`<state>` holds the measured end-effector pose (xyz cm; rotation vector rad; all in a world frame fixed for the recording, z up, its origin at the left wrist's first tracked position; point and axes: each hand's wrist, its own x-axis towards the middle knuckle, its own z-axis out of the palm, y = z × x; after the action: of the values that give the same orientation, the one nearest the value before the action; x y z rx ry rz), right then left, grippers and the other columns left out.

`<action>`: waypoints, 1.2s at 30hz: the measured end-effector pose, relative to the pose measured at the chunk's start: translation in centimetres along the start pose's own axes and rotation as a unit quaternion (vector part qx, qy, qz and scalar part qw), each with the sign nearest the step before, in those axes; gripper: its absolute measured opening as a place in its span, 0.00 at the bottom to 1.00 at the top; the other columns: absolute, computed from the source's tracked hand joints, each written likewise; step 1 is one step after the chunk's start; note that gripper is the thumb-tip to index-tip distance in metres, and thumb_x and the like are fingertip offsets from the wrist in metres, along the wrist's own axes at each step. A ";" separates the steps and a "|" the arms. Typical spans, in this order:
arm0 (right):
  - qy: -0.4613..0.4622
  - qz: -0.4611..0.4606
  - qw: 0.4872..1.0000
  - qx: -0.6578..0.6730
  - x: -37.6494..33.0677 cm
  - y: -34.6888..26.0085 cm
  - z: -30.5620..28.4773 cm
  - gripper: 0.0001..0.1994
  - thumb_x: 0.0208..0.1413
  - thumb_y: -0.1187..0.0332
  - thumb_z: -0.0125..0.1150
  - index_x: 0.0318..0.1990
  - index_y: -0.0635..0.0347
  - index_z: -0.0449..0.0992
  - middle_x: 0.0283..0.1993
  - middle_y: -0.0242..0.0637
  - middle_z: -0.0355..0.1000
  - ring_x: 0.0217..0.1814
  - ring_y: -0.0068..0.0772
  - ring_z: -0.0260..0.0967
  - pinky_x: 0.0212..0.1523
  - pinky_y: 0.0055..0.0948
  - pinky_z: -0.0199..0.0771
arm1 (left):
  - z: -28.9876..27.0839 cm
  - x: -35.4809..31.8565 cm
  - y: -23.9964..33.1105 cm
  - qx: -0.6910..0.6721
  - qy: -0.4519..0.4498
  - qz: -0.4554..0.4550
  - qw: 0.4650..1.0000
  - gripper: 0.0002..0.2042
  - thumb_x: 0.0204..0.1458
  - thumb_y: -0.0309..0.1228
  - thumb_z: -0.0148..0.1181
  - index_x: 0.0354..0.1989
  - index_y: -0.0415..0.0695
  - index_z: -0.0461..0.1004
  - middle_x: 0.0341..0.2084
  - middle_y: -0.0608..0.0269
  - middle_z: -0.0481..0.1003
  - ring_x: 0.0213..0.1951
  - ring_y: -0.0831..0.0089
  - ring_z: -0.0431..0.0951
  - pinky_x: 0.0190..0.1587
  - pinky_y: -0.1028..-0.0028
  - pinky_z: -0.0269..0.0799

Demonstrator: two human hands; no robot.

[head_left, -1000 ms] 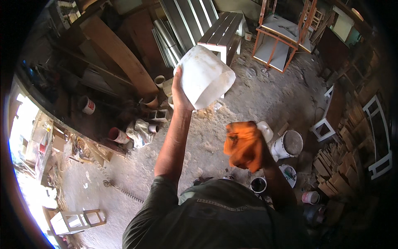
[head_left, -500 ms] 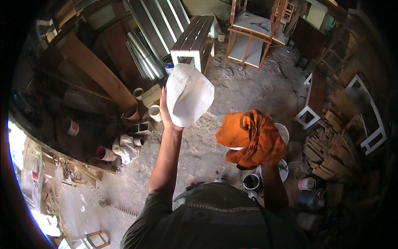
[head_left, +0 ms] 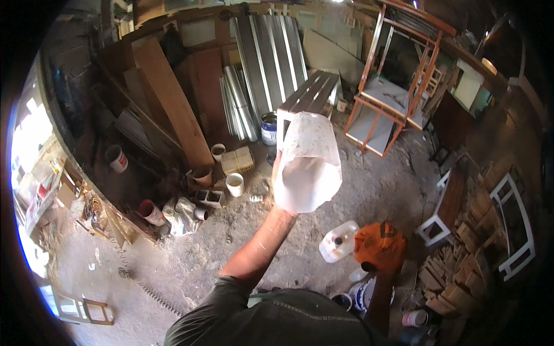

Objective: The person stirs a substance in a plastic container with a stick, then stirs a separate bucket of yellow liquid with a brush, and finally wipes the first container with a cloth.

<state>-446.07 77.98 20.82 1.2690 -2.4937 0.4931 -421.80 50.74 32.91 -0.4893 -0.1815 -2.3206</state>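
My left hand (head_left: 277, 165) grips a cut-open white plastic container (head_left: 311, 147) and holds it up in front of me. The container's wide mouth faces me, and its body hides most of the fingers. Lower and to the right, my right hand (head_left: 376, 269) has hold of an orange cloth (head_left: 379, 243), which hangs bunched and covers the fingers. Just left of the cloth, a translucent white jerrycan (head_left: 337, 242) with a dark cap is seen on the floor.
A white bucket (head_left: 362, 295) stands by my right forearm. Scrap wood (head_left: 447, 265) and a white-legged bench (head_left: 444, 207) lie to the right. Stacked orange-framed furniture (head_left: 384, 95) stands at the back. Small pots and a white cup (head_left: 235, 184) sit at left, near a coiled hose (head_left: 153, 293).
My left hand has turned the container so its mouth faces me, and shifted right. My right hand has carried the orange cloth lower and right, uncovering the jerrycan. The whole view has shifted.
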 end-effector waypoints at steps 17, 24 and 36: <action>0.056 -0.094 0.973 -0.204 -3.2 7.4 4.0 0.42 0.45 0.42 0.64 0.64 0.58 0.65 0.57 0.47 0.66 0.58 0.54 0.66 0.58 0.52 0.65 | 3.1 2.6 -6.0 -0.065 -0.102 -0.023 0.992 0.35 0.61 0.57 0.48 0.71 0.48 0.57 0.64 0.49 0.66 0.62 0.51 0.70 0.63 0.52 0.69; -0.127 -0.002 0.990 -0.068 -3.9 3.5 -0.9 0.44 0.54 0.34 0.49 0.73 0.53 0.55 0.69 0.47 0.60 0.68 0.50 0.63 0.71 0.43 0.56 | 2.6 2.7 -5.8 -0.059 -0.113 -0.023 0.992 0.37 0.61 0.62 0.43 0.71 0.48 0.59 0.65 0.52 0.66 0.63 0.52 0.70 0.65 0.51 0.66; 0.212 -0.051 0.948 -0.231 -2.0 4.8 -5.0 0.42 0.58 0.44 0.57 0.70 0.68 0.55 0.69 0.54 0.59 0.66 0.53 0.63 0.65 0.50 0.64 | 2.9 1.9 -5.6 0.006 -0.007 0.018 1.000 0.30 0.65 0.55 0.42 0.69 0.50 0.62 0.64 0.56 0.68 0.63 0.55 0.70 0.65 0.54 0.68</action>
<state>-448.33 84.19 23.74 0.9756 -2.0094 0.1205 -426.07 54.31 36.42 -0.4993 -0.1929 -2.2803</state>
